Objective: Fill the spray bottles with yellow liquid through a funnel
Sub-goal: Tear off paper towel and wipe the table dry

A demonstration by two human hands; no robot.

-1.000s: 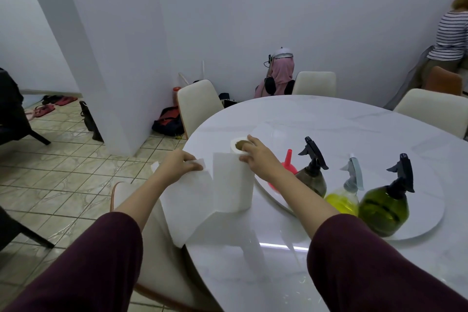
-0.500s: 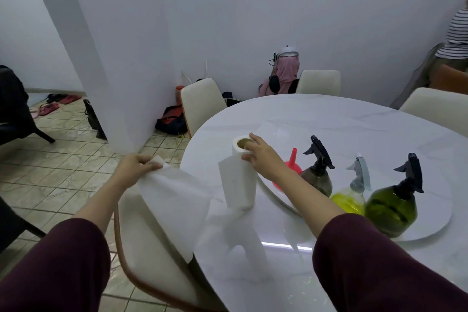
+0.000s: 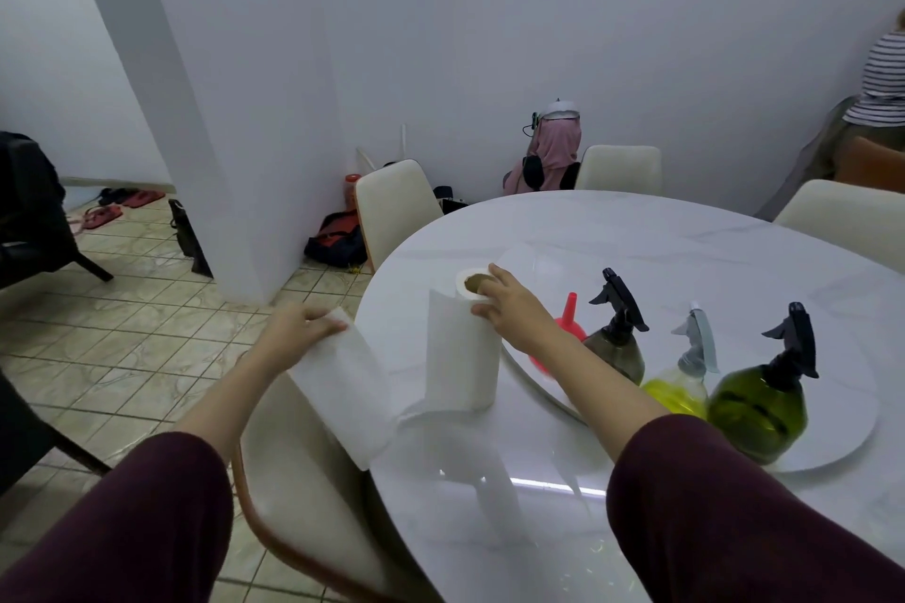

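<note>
Paper towel roll [image 3: 463, 348] upright near the left edge of the round white bench [image 3: 636, 230], steadied from above by the right hand [image 3: 509, 309], fingers resting on its top rim and cardboard core. Left hand [image 3: 298, 328] off the bench's left edge, pinching the free end of the unrolled sheet [image 3: 343, 387]. Toward the right, on a white turntable [image 3: 832, 446]: red funnel [image 3: 568, 318], smoky grey spray bottle [image 3: 618, 348], yellow-filled spray bottle [image 3: 683, 382], green spray bottle [image 3: 759, 406], all upright in a row.
</note>
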